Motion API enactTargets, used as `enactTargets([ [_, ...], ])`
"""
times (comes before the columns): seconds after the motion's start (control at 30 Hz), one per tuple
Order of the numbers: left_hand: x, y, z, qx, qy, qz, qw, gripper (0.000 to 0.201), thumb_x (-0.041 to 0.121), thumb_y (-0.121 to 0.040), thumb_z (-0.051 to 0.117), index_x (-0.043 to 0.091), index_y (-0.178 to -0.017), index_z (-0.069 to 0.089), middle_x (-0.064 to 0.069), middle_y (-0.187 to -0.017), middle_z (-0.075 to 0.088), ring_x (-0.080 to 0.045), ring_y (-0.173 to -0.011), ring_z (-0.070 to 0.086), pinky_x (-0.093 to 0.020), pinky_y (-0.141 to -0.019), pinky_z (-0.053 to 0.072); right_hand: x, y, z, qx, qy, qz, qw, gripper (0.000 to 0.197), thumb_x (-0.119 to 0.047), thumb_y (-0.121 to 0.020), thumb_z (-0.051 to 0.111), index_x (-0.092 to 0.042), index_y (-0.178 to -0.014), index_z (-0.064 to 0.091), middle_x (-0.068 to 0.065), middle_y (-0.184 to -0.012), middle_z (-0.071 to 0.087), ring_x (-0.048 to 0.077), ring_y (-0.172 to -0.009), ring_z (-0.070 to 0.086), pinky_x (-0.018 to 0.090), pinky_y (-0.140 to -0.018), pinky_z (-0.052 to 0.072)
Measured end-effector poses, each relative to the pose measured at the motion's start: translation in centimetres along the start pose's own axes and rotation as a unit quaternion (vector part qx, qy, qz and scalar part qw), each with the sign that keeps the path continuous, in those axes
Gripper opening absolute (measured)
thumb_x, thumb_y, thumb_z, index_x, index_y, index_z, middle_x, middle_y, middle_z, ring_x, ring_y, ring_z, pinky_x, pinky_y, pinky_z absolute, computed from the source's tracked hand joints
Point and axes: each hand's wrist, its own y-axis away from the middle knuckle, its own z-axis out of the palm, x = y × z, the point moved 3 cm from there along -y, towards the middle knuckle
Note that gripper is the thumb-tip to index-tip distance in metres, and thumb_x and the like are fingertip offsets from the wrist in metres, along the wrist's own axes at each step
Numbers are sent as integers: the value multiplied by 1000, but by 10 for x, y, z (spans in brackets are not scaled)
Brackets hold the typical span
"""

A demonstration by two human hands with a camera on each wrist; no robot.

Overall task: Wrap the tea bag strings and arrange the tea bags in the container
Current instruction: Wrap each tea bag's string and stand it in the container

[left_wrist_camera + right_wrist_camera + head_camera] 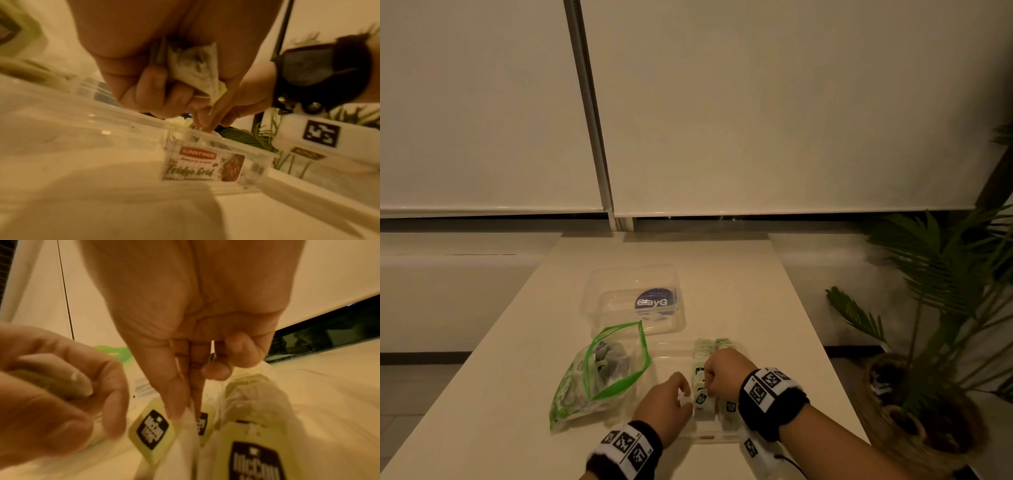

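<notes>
Our left hand (164, 68) fingers clench a folded tea bag (195, 71) | right hand (195, 321) fingers pinch a bag top in the container (671, 359), judged to steady the rows | zip bag (599, 373) waits on the surface (722, 260)

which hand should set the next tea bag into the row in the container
Left, probably. The left hand already grips a crumpled tea bag just above the clear container, while the right hand is busy pinching bags already in the row.
</notes>
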Motion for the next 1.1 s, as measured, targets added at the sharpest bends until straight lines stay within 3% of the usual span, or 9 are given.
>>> enactTargets([
  [0.2,10,7,16,-84,-208,69,972,33,28,-94,44,35,-118,65,-4,-120,65,-26,-109,60,-32,-88,48,5,-17,14,33,41,50,997,26,-14,-91,52,-6,-109,68,15,-111,66,33,-105,63,34,-88,50],
  [0.47,19,-2,18,-146,-311,56,937,43,17,-94,38,28,-131,57,-12,-123,62,-33,-112,59,-39,-93,49,7,-25,12,54,50,54,996,25,-16,-92,51,-8,-109,66,15,-111,66,31,-104,63,32,-85,50],
  [0.6,18,-3,18,-128,-301,58,943,42,19,-94,38,30,-128,58,-11,-123,63,-33,-111,59,-37,-92,48,3,-26,5,45,60,46,996,26,-7,-90,57,-4,-114,65,15,-119,64,30,-110,60,33,-93,47],
  [0.77,12,-2,1,-42,-95,15,994,36,35,-97,45,30,-131,53,-3,-120,65,-18,-104,62,-28,-86,49,9,-2,-19,150,-70,40,985,9,-11,-85,59,-14,-85,67,4,-102,69,21,-97,63,29,-85,49],
  [0.83,14,2,-11,-11,106,-20,994,32,38,-95,55,23,-123,55,-2,-91,68,-11,-74,61,-25,-66,47,12,15,-27,202,-181,25,962,6,-15,-84,64,-15,-78,66,0,-90,70,14,-85,63,30,-81,51],
  [0.9,17,5,-20,-7,313,-57,948,35,43,-93,57,13,-111,55,-1,-55,51,-14,-42,42,-24,-46,33,7,36,-32,216,-281,-8,935,9,-20,-84,68,-14,-77,68,-4,-81,70,7,-72,61,28,-75,51],
  [0.97,27,11,-29,-13,460,-70,885,44,52,-95,47,12,-112,52,-5,-50,40,-17,-37,32,-23,-43,24,-6,58,-33,182,-356,-55,915,11,-27,-83,71,-17,-79,70,-6,-76,68,5,-66,58,25,-70,50],
  [1.03,35,16,-35,-17,535,-74,841,47,59,-96,39,20,-116,55,-9,-66,53,-20,-46,45,-22,-43,30,-22,76,-30,139,-385,-85,908,18,-35,-77,76,-19,-82,71,-7,-78,67,2,-62,55,20,-64,47],
  [1.1,39,20,-37,-7,547,-93,832,53,67,-91,37,27,-116,61,-15,-103,64,-25,-75,62,-23,-47,42,-33,88,-26,138,-372,-83,914,25,-34,-72,81,-18,-86,70,-9,-79,63,-4,-57,49,14,-59,41],
])
